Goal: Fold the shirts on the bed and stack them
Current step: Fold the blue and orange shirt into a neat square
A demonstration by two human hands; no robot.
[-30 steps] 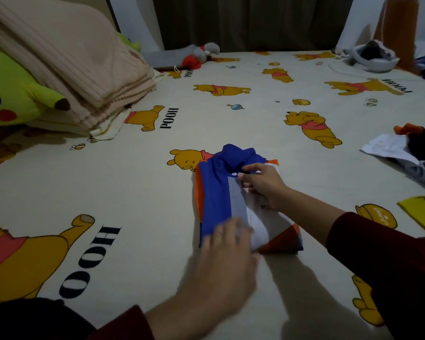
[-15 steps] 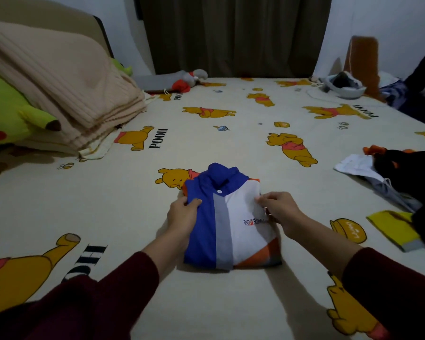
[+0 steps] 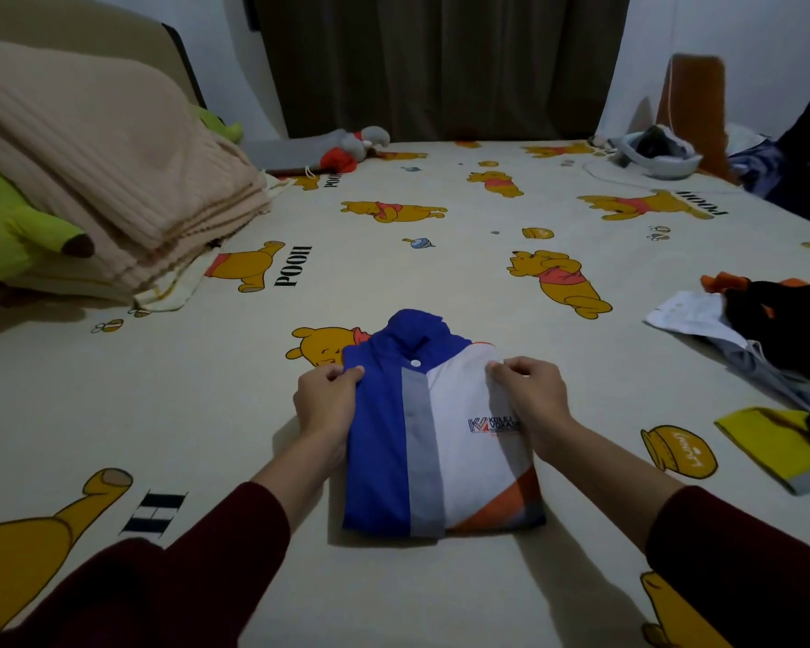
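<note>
Sleeves aside, my left hand (image 3: 324,404) pinches the folded shirt's (image 3: 436,441) left edge, my right hand (image 3: 531,397) its right edge, fingers curled on cloth. Bare bedsheet (image 3: 440,273) stretches beyond the collar; unfolded clothes (image 3: 763,348) lie well right.

Beige blanket (image 3: 113,180) over green plush (image 3: 15,226); dark curtain (image 3: 440,63) beyond.

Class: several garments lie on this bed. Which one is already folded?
The blue, white and orange collared shirt, gripped by both hands; the garments at right lie crumpled.
</note>
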